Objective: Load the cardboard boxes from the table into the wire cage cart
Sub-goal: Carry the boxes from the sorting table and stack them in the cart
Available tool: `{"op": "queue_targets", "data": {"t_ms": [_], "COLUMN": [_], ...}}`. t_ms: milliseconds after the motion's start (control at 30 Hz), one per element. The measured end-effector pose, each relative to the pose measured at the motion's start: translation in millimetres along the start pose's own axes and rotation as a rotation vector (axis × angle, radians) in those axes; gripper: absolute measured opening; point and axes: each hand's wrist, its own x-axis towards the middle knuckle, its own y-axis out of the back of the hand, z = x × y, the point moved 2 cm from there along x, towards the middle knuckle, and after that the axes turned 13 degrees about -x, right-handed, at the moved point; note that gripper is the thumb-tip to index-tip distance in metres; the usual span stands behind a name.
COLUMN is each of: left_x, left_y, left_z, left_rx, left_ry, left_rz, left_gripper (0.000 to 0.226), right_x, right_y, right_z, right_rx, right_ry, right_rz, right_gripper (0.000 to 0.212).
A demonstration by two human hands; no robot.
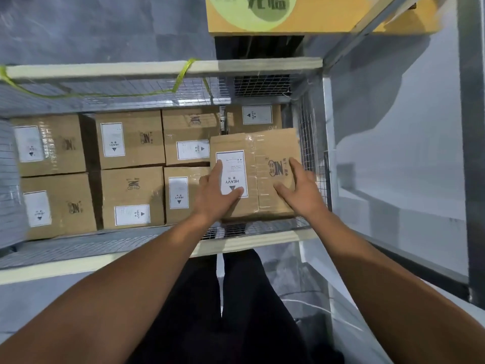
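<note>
I look straight down into the wire cage cart (309,143). Several taped cardboard boxes with white HEAVY labels lie in rows on its floor. One more cardboard box (258,153) sits higher than the others in the near right corner, slightly tilted against the right mesh wall. My left hand (214,191) lies flat on its white label with straight fingers. My right hand (299,189) rests flat on the box's right half, fingers spread over the printed logo. Neither hand curls round the box.
The cart's cream top rail (249,243) runs across in front of my legs, with another rail (236,65) at the far side tied with a yellow-green strap (183,72). A yellow carton (301,14) stands beyond the cart. A metal frame (469,153) rises at the right.
</note>
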Motion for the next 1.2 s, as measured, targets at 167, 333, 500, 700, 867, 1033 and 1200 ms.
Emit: {"op": "queue_targets", "data": {"t_ms": [167,333,500,700,867,1033,1200], "left_x": [32,63,81,101,117,125,145], "left_y": [-32,-62,-83,-102,-110,-121,-131], "left_z": [-24,-45,-68,-87,-100,-120,-147], "left_rx": [0.019,0.046,0.100,0.142,0.179,0.270,0.384], "left_ry": [0.027,0.026,0.081,0.077,0.103,0.098,0.079], "left_rz": [0.035,0.022,0.022,0.019,0.012,0.020,0.034], "left_gripper": [0.100,0.102,0.102,0.103,0.106,0.111,0.112], "right_x": [35,66,95,117,133,136,165], "right_y": [-29,-58,-81,-108,-126,-148,-171], "right_z": [23,49,71,93,103,116,120], "right_rx": [-0.047,-0.126,-0.192,-0.143,-0.085,-0.087,-0.198], "right_ry": [-0.029,-0.037,-0.058,-0.098,-0.066,-0.039,-0.140], "right_rz": [-0.004,-0.013,-0.097,-0.149,-0.127,-0.102,-0.241], "right_gripper": [0.086,0.088,0.090,0.092,0.096,0.103,0.111]}}
